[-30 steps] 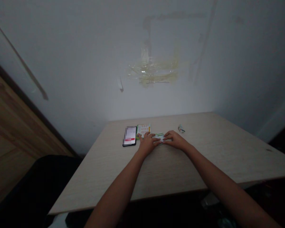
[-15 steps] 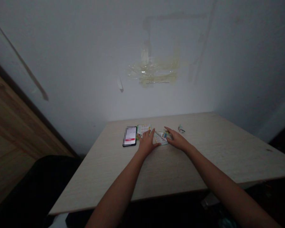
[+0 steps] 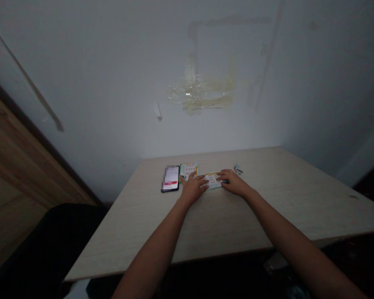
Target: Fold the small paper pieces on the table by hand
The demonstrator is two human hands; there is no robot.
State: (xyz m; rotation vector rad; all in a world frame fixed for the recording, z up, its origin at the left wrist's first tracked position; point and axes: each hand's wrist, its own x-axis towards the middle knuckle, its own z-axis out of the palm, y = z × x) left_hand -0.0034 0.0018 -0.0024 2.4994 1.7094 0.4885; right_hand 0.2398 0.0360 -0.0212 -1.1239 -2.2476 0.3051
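Leaflet (image 3: 213, 181) pressed flatter on table (image 3: 293, 203) since a moment ago.
Left hand (image 3: 193, 189) and right hand (image 3: 233, 183) both open, palms down on its ends, gripping nothing; smartphone (image 3: 170, 179) just beyond left hand.

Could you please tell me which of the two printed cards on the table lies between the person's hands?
It is the nearer card, under the fingers of the left hand and right hand; the green-edged card lies farther back, beside the phone.

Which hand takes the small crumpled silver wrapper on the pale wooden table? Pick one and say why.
Right, most likely. The right hand lies flat on the green-and-white printed paper, just short of the small crumpled silver wrapper. The left hand is at the paper's far end, with the whole paper between it and the wrapper.
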